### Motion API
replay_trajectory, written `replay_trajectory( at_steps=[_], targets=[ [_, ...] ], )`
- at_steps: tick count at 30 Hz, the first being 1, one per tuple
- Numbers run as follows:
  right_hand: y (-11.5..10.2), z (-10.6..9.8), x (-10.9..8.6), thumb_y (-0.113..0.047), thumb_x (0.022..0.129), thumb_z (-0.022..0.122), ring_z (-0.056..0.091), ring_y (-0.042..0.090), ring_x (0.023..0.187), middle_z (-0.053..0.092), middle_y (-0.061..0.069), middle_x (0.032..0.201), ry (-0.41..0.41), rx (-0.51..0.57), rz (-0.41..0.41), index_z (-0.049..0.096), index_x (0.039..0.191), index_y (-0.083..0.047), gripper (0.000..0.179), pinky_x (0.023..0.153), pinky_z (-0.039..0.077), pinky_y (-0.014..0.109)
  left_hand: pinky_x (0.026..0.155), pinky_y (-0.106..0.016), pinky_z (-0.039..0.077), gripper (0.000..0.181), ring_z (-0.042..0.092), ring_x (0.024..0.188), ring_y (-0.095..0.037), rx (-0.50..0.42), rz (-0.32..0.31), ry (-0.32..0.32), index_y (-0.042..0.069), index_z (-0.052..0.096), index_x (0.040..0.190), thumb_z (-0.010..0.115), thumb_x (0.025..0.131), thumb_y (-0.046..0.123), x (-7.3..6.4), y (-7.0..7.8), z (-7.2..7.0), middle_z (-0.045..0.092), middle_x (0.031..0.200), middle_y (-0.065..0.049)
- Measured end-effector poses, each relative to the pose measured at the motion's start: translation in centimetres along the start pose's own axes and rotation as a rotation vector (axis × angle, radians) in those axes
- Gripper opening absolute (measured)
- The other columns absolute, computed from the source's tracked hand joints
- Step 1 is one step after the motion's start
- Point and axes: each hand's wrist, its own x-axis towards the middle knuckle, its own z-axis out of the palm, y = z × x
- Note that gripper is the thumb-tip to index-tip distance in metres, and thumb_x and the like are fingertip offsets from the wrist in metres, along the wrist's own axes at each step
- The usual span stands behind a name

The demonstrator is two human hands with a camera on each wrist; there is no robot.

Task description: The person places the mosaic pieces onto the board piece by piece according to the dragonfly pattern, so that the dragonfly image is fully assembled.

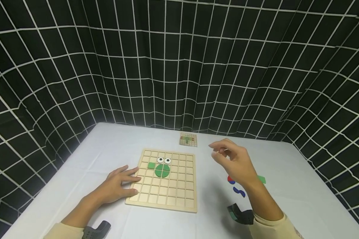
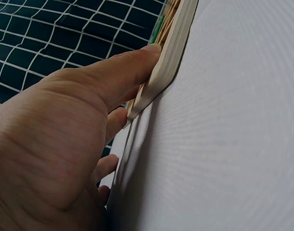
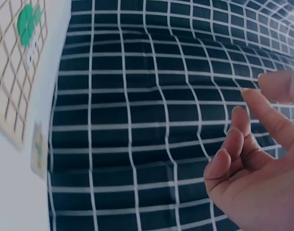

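Observation:
A square wooden grid board (image 1: 179,192) lies on the table. On it sit a green circle (image 1: 162,170) made of quarter pieces, a green square (image 1: 151,165) and two round eye pieces (image 1: 164,160). My left hand (image 1: 119,186) rests with spread fingers at the board's left edge; in the left wrist view the thumb (image 2: 132,67) touches the rim. Raised over the table to the right of the board, my right hand (image 1: 233,162) has loosely bent fingers and holds nothing visible. In the right wrist view a small gap shows between its thumb and index fingertips.
Behind the board lies a small pattern card (image 1: 188,139). Near the right forearm are a red and blue piece (image 1: 231,179), blue curved pieces (image 1: 239,191) and a green piece (image 1: 261,179), partly hidden by the arm. A black gridded curtain (image 1: 179,66) surrounds the white table.

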Motion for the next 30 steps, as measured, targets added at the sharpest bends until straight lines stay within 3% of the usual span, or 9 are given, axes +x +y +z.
replay_trajectory(
  at_steps=[6, 13, 21, 30],
  targets=[
    [1.1, -3.2, -2.0, 0.015, 0.082, 0.065, 0.048, 0.021, 0.088, 0.057, 0.007, 0.095, 0.000, 0.004, -0.070, 0.066, 0.115, -0.001, 0.036, 0.073, 0.044, 0.022, 0.103, -0.070, 0.013, 0.051, 0.023, 0.139, -0.040, 0.004, 0.009, 0.005, 0.023, 0.072, 0.116, 0.076, 0.074, 0.051, 0.0, 0.1, 0.1, 0.047, 0.144, 0.003],
    [3.8, -5.8, -4.0, 0.018, 0.077, 0.068, 0.047, 0.020, 0.094, 0.056, 0.006, 0.102, -0.002, -0.064, -0.057, 0.060, 0.123, 0.001, 0.049, 0.077, 0.044, 0.021, 0.104, -0.070, 0.013, 0.050, 0.023, 0.139, -0.039, 0.005, 0.012, 0.008, 0.024, 0.072, 0.115, 0.077, 0.074, 0.051, -0.1, 0.0, 0.2, 0.047, 0.144, 0.004],
    [7.1, -8.1, -6.0, 0.014, 0.078, 0.071, 0.045, 0.017, 0.097, 0.055, 0.004, 0.108, 0.018, -0.148, 0.047, 0.058, 0.127, 0.000, 0.053, 0.078, 0.042, 0.019, 0.103, -0.071, 0.013, 0.050, 0.022, 0.140, -0.039, 0.004, 0.006, 0.004, 0.024, 0.071, 0.116, 0.076, 0.074, 0.052, -0.1, 0.1, 0.3, 0.046, 0.145, 0.006],
    [11.5, -10.1, -7.6, -0.007, 0.090, 0.067, 0.046, 0.018, 0.094, 0.056, 0.007, 0.107, 0.036, -0.291, 0.259, 0.057, 0.130, -0.004, 0.041, 0.074, 0.040, 0.011, 0.104, -0.070, 0.012, 0.051, 0.022, 0.139, -0.039, 0.014, 0.003, 0.002, 0.023, 0.071, 0.116, 0.076, 0.075, 0.051, -0.1, 0.2, 0.0, 0.046, 0.145, 0.005]
  ],
)
